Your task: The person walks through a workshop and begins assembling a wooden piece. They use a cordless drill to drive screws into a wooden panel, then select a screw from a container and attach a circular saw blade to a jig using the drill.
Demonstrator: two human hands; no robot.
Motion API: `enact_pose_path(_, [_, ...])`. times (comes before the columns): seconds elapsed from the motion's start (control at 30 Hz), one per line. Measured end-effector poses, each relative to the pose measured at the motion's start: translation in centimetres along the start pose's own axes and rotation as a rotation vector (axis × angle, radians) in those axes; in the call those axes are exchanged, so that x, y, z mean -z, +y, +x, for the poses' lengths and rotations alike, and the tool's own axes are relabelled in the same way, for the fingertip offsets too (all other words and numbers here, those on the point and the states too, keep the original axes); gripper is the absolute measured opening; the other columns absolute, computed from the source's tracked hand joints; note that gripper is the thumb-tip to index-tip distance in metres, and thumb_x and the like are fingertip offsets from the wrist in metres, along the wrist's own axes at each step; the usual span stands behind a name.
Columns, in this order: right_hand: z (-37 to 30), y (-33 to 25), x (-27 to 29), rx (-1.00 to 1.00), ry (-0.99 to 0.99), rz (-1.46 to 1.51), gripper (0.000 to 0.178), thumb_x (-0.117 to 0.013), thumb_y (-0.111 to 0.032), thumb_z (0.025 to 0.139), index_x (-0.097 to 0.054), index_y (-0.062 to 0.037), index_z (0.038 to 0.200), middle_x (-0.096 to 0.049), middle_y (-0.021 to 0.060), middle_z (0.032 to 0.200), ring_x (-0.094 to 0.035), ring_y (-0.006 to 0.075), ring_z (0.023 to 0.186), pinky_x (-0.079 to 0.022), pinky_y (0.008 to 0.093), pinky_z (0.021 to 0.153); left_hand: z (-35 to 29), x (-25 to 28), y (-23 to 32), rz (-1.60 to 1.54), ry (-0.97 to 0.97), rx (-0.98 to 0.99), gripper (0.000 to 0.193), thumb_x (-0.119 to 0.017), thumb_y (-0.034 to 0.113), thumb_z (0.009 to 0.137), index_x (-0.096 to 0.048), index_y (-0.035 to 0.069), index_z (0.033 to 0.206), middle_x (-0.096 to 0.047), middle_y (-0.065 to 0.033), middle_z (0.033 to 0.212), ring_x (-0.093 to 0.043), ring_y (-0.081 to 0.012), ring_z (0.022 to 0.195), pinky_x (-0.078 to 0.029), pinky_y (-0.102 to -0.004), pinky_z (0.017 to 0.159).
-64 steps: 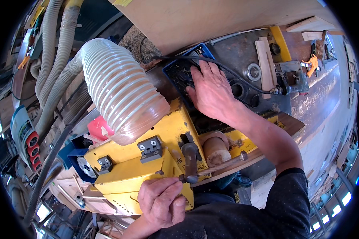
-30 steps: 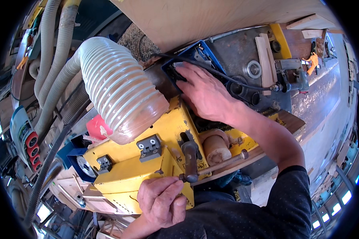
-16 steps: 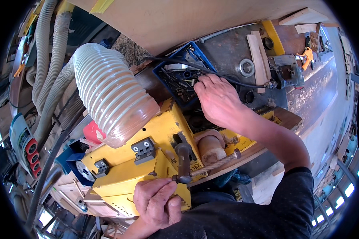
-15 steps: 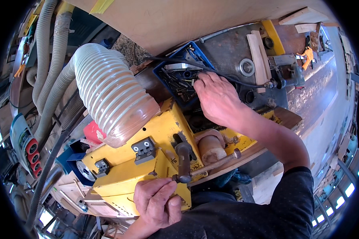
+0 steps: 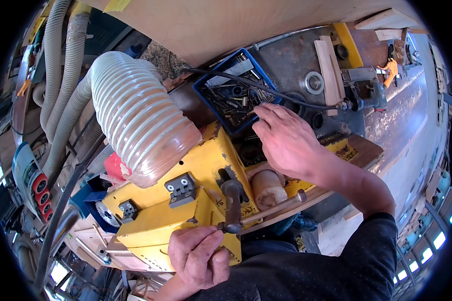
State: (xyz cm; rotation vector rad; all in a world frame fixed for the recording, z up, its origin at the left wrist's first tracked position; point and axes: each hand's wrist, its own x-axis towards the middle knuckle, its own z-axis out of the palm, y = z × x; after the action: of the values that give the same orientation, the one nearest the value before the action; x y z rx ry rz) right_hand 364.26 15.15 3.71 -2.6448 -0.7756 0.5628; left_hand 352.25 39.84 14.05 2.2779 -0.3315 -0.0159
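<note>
My left hand is closed beside the yellow machine housing, its thumb and fingertips pressed together. A small dark tip shows at those fingertips, against the lower end of a dark metal crank handle; what the hand grips is mostly hidden. At the right rim of a blue bin, my right hand has its fingers bent down and together. Whatever they may hold is out of sight. Loose bolts, bits and small metal parts fill the bin. A threaded rod extends right from the crank.
A large ribbed clear hose stands over the housing at left. A black cable crosses the bin. Wood strips, a metal ring and a drill-like tool lie to the right. A wooden cylinder rests by the crank.
My right hand has drawn back from inside the blue bin to its right rim, uncovering more small parts. My left hand stays at the crank handle.
</note>
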Motion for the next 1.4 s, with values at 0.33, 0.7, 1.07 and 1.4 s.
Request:
enact_pose_path(0.33, [-1.6,0.8,0.3,-0.005,0.017,-0.033,0.03,-0.061,-0.008,0.087,-0.066,0.001,0.116,-0.064,0.0166,0.13,-0.059,0.0328,0.123,-0.046,0.0457,0.107,0.0,0.2,0.2,0.021,-0.015,0.01,0.024,-0.068,0.018,0.095,-0.067,0.0,0.111,-0.068,-0.0156,0.1,-0.063,-0.0262,0.079,-0.052,-0.0348,0.065])
enact_pose_path(0.7, [-0.9,3.1,0.5,-0.028,0.141,0.078,0.032,-0.061,0.002,0.084,-0.067,-0.0033,0.114,-0.066,0.0111,0.115,-0.068,0.0321,0.101,-0.057,0.0426,0.085,-0.1,0.3,0.0,-0.008,-0.01,0.01,0.024,-0.07,0.016,0.093,-0.069,-0.001,0.11,-0.068,-0.0159,0.1,-0.064,-0.0257,0.078,-0.051,-0.034,0.066])
enact_pose_path(1.07, [1.7,5.7,1.1,-0.176,0.097,-0.113,0.035,-0.061,-0.001,0.088,-0.073,-0.0086,0.121,-0.056,0.0165,0.119,-0.064,0.0359,0.104,-0.055,0.0481,0.087,-0.1,0.9,0.0,-0.038,-0.117,0.04,0.026,-0.062,0.021,0.099,-0.064,-0.001,0.112,-0.064,-0.0187,0.104,-0.059,-0.029,0.086,-0.05,-0.0396,0.074])
enact_pose_path(1.4, [4.9,5.9,-0.1,0.029,0.237,-0.135,0.015,-0.072,-0.01,0.086,-0.078,-0.0086,0.099,-0.055,0.0159,0.133,-0.055,0.0337,0.121,-0.051,0.047,0.098,0.0,0.6,-0.2,-0.031,-0.042,0.032,0.024,-0.071,0.02,0.092,-0.071,0.002,0.109,-0.07,-0.0127,0.102,-0.063,-0.024,0.081,-0.052,-0.0322,0.069])
